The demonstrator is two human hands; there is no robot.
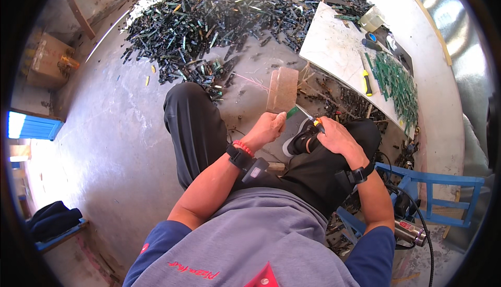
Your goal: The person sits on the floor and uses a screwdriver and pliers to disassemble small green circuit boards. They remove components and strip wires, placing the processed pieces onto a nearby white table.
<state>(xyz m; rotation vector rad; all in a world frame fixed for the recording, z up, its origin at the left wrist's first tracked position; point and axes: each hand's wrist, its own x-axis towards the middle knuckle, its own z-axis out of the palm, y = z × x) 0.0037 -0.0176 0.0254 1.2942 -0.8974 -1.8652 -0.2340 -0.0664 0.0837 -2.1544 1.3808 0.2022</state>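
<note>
My left hand (267, 129) pinches a small green strip-shaped piece (292, 112) at its near end, just in front of my knees. My right hand (335, 136) grips a screwdriver (312, 121) with a yellow and black handle; its metal tip points left toward the green piece and touches or nearly touches it. Both hands hover above my black-trousered legs and a black shoe (301, 140). A brown wooden block (282, 89) stands on the floor just beyond the hands.
A huge heap of dark green strips (209, 21) covers the concrete floor ahead. A white slab table (339, 52) at right carries a yellow-handled screwdriver (367, 81), a pile of green strips (399, 86) and a plastic container. A blue frame (433, 193) stands at right.
</note>
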